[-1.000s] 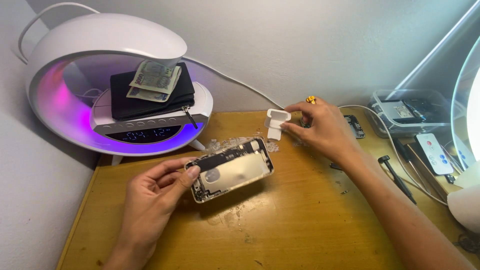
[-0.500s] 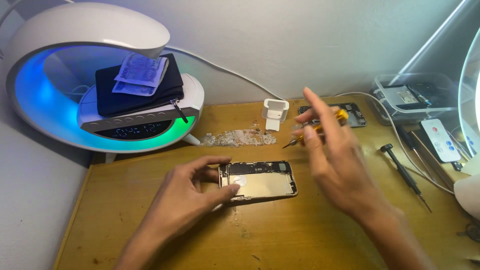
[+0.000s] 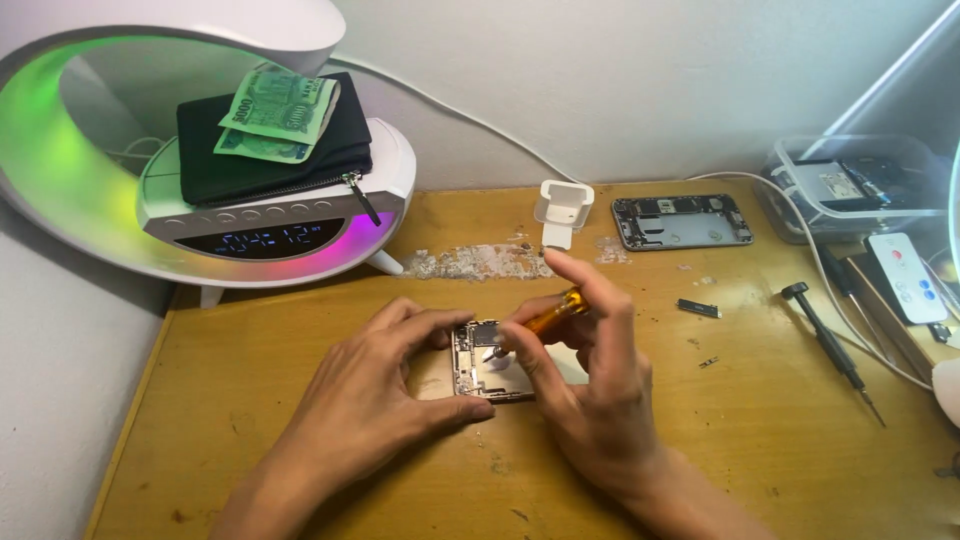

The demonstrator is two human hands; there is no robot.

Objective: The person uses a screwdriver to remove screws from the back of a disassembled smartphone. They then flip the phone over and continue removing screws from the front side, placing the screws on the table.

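Note:
An opened phone body (image 3: pixel 478 362) with its insides showing lies flat on the wooden desk (image 3: pixel 300 440). My left hand (image 3: pixel 385 385) grips its left end, thumb below and fingers above. My right hand (image 3: pixel 590 385) holds a small orange-handled screwdriver (image 3: pixel 548 314), its tip down on the phone's upper inside. Most of the phone's right half is hidden under my right hand.
A glowing curved lamp-clock (image 3: pixel 150 190) carries a black wallet (image 3: pixel 270 150) and banknotes (image 3: pixel 280 112) at back left. A white small stand (image 3: pixel 562 208), a second phone frame (image 3: pixel 682 221), a black screwdriver (image 3: pixel 830 345), a clear parts box (image 3: pixel 860 190) and loose small parts (image 3: pixel 697 308) lie behind and right.
My right hand picked up the orange screwdriver from the back and brought it down onto the phone. The phone was laid flat on the desk and the lamp's colour shifted.

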